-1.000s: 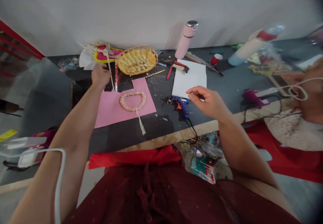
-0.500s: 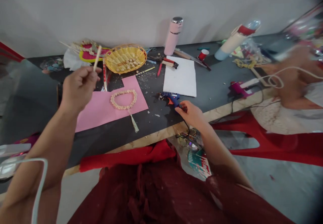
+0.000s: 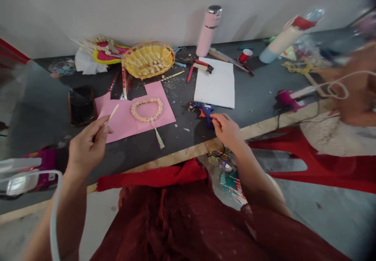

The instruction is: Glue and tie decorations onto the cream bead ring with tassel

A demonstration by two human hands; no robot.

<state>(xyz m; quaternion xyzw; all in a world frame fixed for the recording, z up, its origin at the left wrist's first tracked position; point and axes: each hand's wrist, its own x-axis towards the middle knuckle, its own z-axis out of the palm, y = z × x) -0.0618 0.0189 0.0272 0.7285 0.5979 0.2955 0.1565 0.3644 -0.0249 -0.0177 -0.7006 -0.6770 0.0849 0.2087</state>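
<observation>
My left hand (image 3: 89,145) is closed in a pinch around a thin pale stick (image 3: 112,114), held tilted above the left part of a pink paper sheet (image 3: 126,129). On that paper lies a ring of cream beads (image 3: 147,101), its pale tassel (image 3: 158,137) hanging over the paper's edge onto the table. My right hand (image 3: 227,131) is beside the handle of a blue glue gun (image 3: 205,110) with an orange trigger. Its fingers are loosely bent, thumb and forefinger apart, the fingertips at or just off the handle. The glue gun rests on the table by a white board (image 3: 216,86).
A yellow wicker basket (image 3: 136,67) holds small beads. Pliers (image 3: 204,66) lie on the white board; a pink flask (image 3: 209,31) stands behind. A phone (image 3: 82,106) is at left. At right, another person's arm (image 3: 357,84) is near a purple glue gun (image 3: 290,99).
My left hand has come down with the stick, from above the table to just over the pink paper. My right hand has drawn back slightly from the glue gun's handle. The view has shifted a little.
</observation>
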